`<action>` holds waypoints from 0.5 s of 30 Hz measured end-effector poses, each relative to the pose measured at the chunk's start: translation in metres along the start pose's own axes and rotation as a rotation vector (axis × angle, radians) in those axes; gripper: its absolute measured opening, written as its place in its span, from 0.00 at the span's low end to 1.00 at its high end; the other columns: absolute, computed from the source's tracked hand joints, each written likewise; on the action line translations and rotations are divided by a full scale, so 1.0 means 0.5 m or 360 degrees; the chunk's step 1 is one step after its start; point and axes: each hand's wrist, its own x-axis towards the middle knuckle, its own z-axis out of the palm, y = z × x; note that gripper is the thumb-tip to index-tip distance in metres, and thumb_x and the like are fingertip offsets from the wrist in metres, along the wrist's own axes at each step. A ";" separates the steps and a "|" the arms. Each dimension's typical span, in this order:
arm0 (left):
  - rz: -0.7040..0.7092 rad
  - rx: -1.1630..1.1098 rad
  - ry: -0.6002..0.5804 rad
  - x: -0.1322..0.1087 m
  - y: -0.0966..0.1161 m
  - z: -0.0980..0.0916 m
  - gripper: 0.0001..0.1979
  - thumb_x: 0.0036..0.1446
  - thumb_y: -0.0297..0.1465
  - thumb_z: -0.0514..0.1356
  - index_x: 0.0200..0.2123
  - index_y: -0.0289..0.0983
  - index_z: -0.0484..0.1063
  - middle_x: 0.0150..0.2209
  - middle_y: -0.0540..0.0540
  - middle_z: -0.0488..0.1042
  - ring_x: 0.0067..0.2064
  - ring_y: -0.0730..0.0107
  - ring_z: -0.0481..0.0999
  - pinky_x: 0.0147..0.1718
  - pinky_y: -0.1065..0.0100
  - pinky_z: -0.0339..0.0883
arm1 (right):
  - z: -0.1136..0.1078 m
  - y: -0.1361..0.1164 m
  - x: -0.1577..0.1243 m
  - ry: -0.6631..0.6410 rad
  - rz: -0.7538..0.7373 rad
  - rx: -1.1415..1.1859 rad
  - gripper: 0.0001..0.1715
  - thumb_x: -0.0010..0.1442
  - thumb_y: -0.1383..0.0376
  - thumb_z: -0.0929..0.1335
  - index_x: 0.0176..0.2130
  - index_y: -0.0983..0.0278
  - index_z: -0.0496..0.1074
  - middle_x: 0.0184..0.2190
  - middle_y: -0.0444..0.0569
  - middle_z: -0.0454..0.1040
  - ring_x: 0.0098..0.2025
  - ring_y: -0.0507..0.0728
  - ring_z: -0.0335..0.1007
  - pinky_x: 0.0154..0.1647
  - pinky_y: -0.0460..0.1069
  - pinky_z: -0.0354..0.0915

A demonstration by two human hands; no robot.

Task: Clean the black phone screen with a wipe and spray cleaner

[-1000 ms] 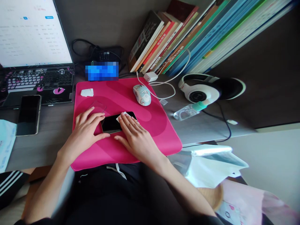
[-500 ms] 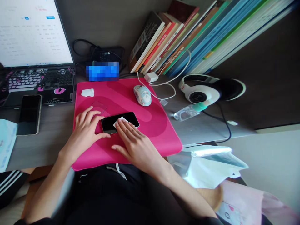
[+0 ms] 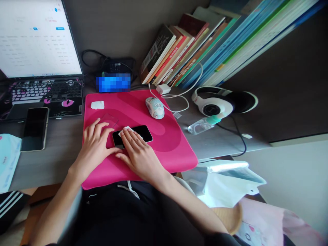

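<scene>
At the left edge of the desk, a pale blue packet lies on the near side, just beside a dark-screened phone that overlaps the front edge of your laptop, its bright screen up on the far left. On the pink mat, a white scrap lies toward the far left corner, with a clear thin sheet nearer, just beyond your left fingers. Your left hand is spread wide, thumb and forefinger apart at the left end of the black phone; whether they press on it, you cannot tell from here. That phone lies face up near the middle of the mat. Your right hand is flat, fingers together and thumb apart, over a white wipe on the phone's screen. Just beyond, to the right, sits a patterned mouse. Farther off lean the books, a white charger before them. On the right, a clear bottle lies on its side near white headphones, and a white bag stands below the desk's near edge.
</scene>
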 end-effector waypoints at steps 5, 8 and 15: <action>0.0031 -0.0020 0.0028 -0.001 0.004 -0.005 0.28 0.56 0.38 0.76 0.56 0.40 0.71 0.66 0.32 0.70 0.74 0.35 0.60 0.67 0.36 0.60 | -0.004 -0.016 -0.003 -0.0040 -0.0062 0.0011 0.41 0.78 0.48 0.62 0.72 0.78 0.64 0.74 0.66 0.62 0.77 0.67 0.57 0.78 0.62 0.58; 0.0049 0.0003 0.0015 -0.001 0.003 -0.008 0.27 0.58 0.37 0.75 0.56 0.38 0.71 0.66 0.30 0.70 0.74 0.33 0.61 0.66 0.35 0.61 | 0.000 -0.014 0.020 -0.0045 -0.0072 0.0038 0.42 0.77 0.46 0.62 0.72 0.76 0.64 0.74 0.65 0.61 0.77 0.66 0.56 0.79 0.61 0.57; 0.0062 0.0088 0.0006 0.000 -0.005 -0.007 0.22 0.62 0.33 0.71 0.56 0.36 0.71 0.66 0.28 0.69 0.74 0.32 0.60 0.66 0.34 0.61 | 0.011 -0.005 0.054 -0.0016 -0.0121 0.0095 0.44 0.77 0.44 0.60 0.72 0.76 0.63 0.74 0.64 0.62 0.78 0.65 0.56 0.80 0.60 0.54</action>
